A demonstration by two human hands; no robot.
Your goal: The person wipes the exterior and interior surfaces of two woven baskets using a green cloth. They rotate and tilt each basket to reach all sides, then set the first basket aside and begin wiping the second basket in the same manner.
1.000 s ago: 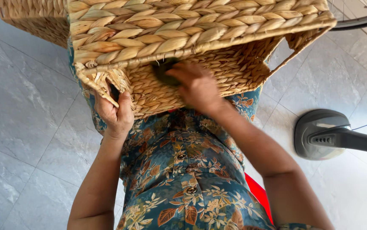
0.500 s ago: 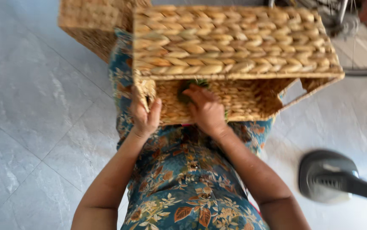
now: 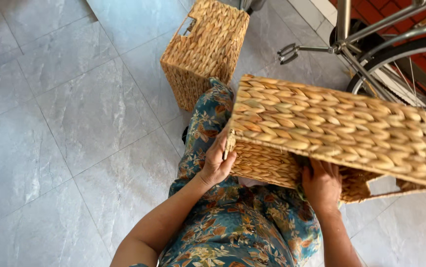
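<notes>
I gripped the woven basket (image 3: 331,133) on my lap, left hand (image 3: 217,160) clasping its near-left corner, right hand (image 3: 321,185) holding the underside. Steady support from both kept it level; a second basket (image 3: 205,49) stood far left.

Grey marbled floor tiles (image 3: 50,123), bicycle (image 3: 395,54).

Right-hand fingers (image 3: 307,174) inside woven basket (image 3: 331,128)
</notes>
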